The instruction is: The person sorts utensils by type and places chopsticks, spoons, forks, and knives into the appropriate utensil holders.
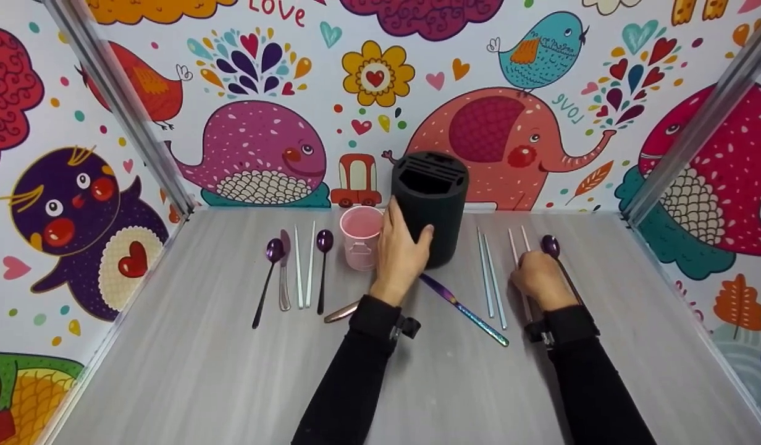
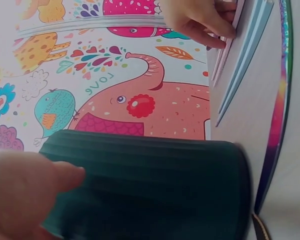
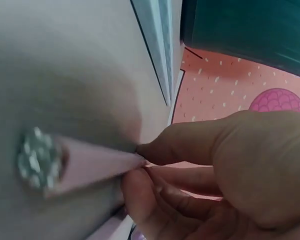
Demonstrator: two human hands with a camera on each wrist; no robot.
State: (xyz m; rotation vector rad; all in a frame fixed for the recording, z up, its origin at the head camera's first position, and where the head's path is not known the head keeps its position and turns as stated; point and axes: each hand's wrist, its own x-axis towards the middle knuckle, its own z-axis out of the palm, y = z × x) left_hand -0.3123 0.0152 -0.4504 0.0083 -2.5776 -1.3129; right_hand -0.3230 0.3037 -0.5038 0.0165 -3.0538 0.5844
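My left hand (image 1: 400, 252) holds the left side of a dark cylindrical utensil holder (image 1: 445, 228), thumb across its ribbed front. Slots and a wider opening show in its top. In the left wrist view the thumb (image 2: 65, 176) lies on the holder's wall. My right hand (image 1: 540, 279) is low over a pair of pink chopsticks (image 1: 524, 238). In the right wrist view its thumb and fingertips pinch one pink chopstick (image 3: 97, 161), whose glittery end points toward the camera. The second pink chopstick (image 3: 110, 227) lies beside it, partly hidden by the fingers.
Left of the holder stands a pink cup (image 1: 361, 247). A rainbow knife (image 1: 467, 311), blue chopsticks (image 1: 491, 278) and a purple-bowled spoon (image 1: 550, 246) lie to the right. At left are two spoons (image 1: 324, 241), a knife (image 1: 284, 278) and pale chopsticks (image 1: 298, 266). A bronze handle (image 1: 340, 313) shows by my left wrist.
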